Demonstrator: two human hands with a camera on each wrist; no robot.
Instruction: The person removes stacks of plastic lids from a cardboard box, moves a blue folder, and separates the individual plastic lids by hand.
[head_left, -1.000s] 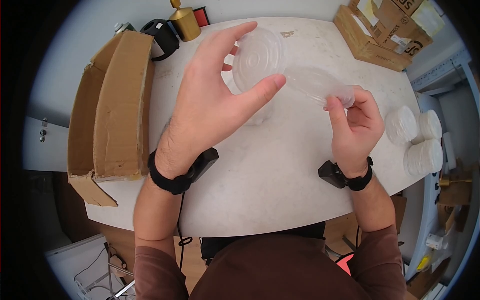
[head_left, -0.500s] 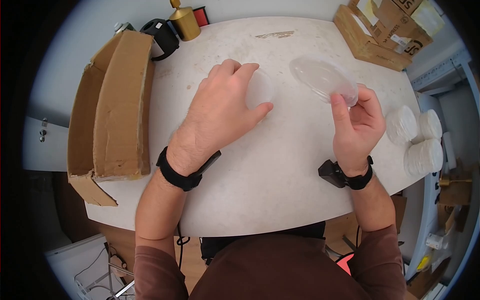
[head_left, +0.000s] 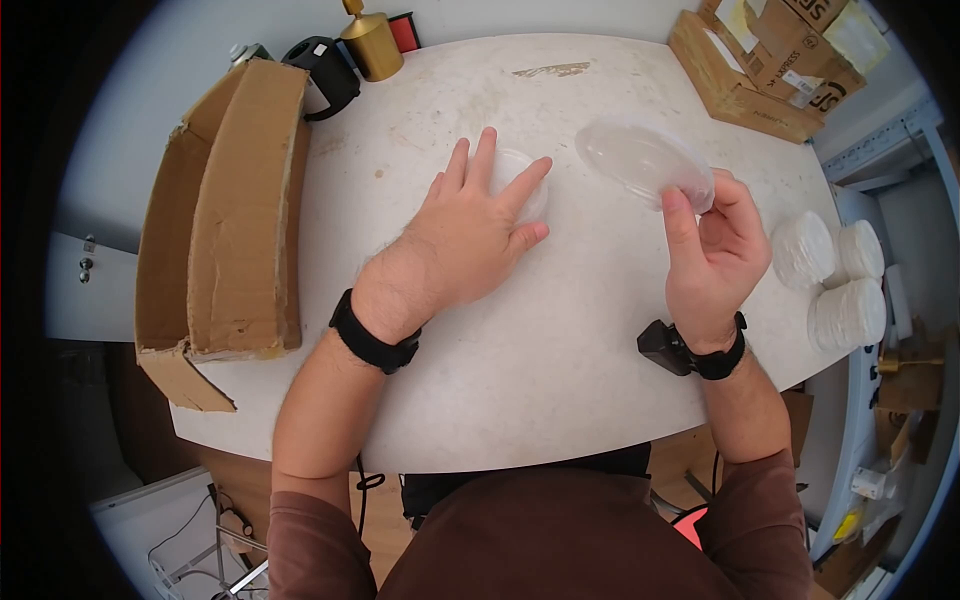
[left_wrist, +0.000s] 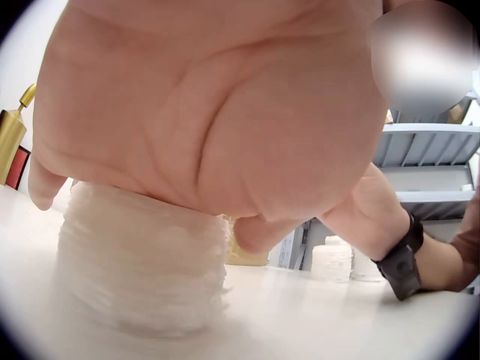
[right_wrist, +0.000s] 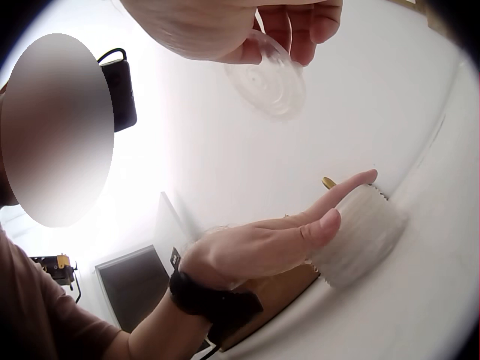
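Observation:
My left hand [head_left: 452, 245] lies palm down with its fingers spread over the top of a stack of clear plastic lids [left_wrist: 142, 262]. In the left wrist view the palm is right at the stack's upper rim. From the head view, most of that stack is hidden under the hand. My right hand [head_left: 715, 260], raised above the table to the right, pinches a round clear plastic lid [head_left: 640, 155] by its near edge between thumb and fingers. That lid is tilted, and in the right wrist view it hangs well above the stack.
Several more lids stand in stacks [head_left: 848, 315] at the table's right edge. A long open cardboard box [head_left: 245, 210] runs along the left side. Folded cardboard boxes [head_left: 790, 70] sit at the back right; a black container [head_left: 325, 75] and a brass-coloured canister [head_left: 372, 50] at the back left.
My left hand came down from a raised position with a clear lid to the stack, let go, and spread its fingers over the top. My right hand has barely moved.

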